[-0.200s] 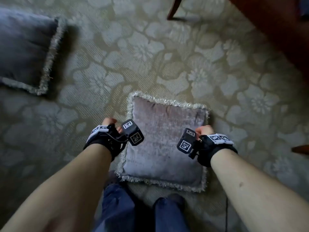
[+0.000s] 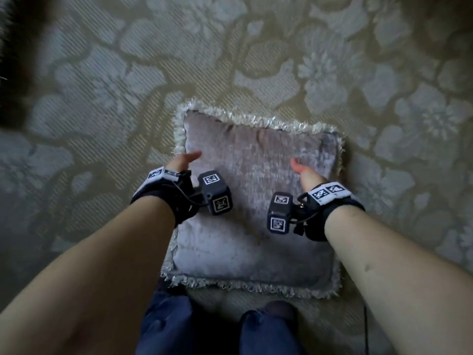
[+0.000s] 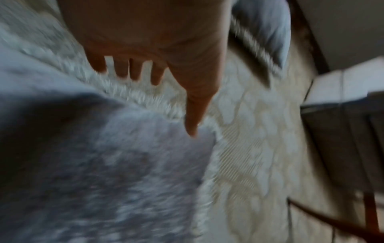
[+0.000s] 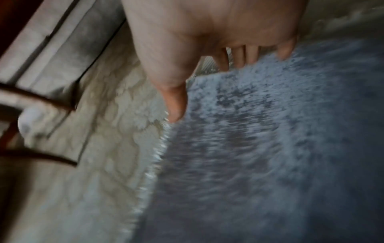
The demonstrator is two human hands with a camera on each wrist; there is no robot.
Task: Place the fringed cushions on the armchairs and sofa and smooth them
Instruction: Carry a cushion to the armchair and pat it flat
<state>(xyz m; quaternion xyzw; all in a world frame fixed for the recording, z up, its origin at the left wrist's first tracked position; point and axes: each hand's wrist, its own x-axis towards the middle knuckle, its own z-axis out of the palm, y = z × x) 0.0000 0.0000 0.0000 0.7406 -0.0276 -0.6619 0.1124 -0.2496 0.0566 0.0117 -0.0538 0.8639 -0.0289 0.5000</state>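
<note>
cushion: square grey velvet cushion with pale fringe (image 2: 256,201), flat mid-carpet on the beige floral carpet (image 2: 102,85)
left hand (image 2: 183,160): fingers loose, spread above cushion's left edge, holding nothing
right hand (image 2: 304,172): same, relaxed above the right side

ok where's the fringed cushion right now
In the head view the fringed cushion lies flat on the floral carpet, centre frame, between both hands, just ahead of the person's knees.

A floral-patterned carpet (image 2: 332,73), beige and pale grey, covers the floor. Dark wooden furniture legs (image 4: 41,157) stand on it, seen blurred in the right wrist view.
</note>
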